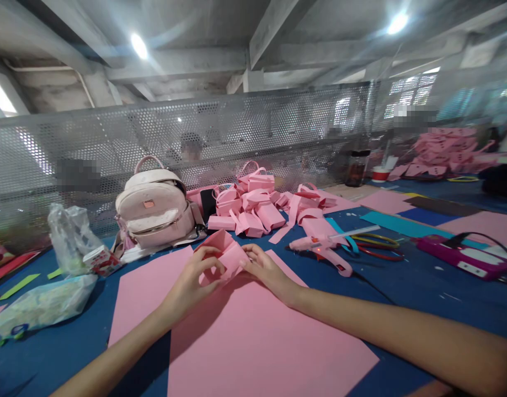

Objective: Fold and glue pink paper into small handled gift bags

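Note:
A small folded pink paper box [225, 249] is held up between both hands over large pink sheets [270, 331]. My left hand [201, 270] grips its left side, thumb and fingers curled around the paper edge. On the other side, my right hand [266, 269] pinches the box's right edge between thumb and fingers. The top of the box looks open, with a flap standing up at the back. Just right of the hands, a pink glue gun [321, 251] lies on the blue table with a small orange light showing and a clear glue stick at its rear.
Behind the hands lies a heap of pink paper boxes [253, 201] with strips. A pale backpack [154, 207] stands to its left, near plastic bags [46, 303]. Scissors [377, 245], a purple device [464, 256] and coloured sheets lie right. A perforated metal partition [245, 121] runs behind.

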Motion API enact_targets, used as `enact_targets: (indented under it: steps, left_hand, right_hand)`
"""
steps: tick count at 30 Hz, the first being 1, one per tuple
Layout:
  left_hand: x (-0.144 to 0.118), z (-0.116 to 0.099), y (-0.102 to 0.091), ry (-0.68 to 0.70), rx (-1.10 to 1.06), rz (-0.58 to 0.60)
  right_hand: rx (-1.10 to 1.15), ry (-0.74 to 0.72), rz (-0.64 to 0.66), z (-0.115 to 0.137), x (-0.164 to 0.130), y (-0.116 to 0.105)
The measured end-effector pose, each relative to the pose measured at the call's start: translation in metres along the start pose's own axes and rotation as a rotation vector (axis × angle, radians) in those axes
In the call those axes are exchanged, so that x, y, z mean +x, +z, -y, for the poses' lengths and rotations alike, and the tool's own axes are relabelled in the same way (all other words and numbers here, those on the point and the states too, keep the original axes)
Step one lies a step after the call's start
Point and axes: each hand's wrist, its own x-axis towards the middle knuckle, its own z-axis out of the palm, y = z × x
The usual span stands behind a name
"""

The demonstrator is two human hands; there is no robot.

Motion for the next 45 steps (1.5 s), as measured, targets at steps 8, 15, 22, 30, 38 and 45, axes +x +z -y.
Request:
enact_targets:
  steps: [8,15,22,30,38,45]
  left_hand:
    - [0.000,-0.007,-0.001,0.033,0.024,0.015]
    - [-0.002,-0.001,-0.003,0.213,0.202,-0.027]
    - [-0.002,0.017,-0.002,0.458,0.569,-0.044]
    - [-0.004,0.024,-0.006,0.512,0.761,-0.006]
    - [-0.005,0.024,-0.006,0.508,0.857,0.011]
    - [-0.003,0.023,-0.009,0.530,0.867,0.010]
  right_hand:
    - [-0.024,-0.025,0.040,0.001,0.000,0.001]
    - [-0.022,-0.023,0.039,0.000,0.001,0.001]
    - [0.025,0.005,0.008,-0.002,0.001,0.000]
    - [0.102,0.022,0.004,0.000,0.001,0.000]
    - [0.114,0.034,-0.034,-0.001,0.001,-0.001]
    - [0.118,0.049,-0.054,-0.003,0.002,-0.002]
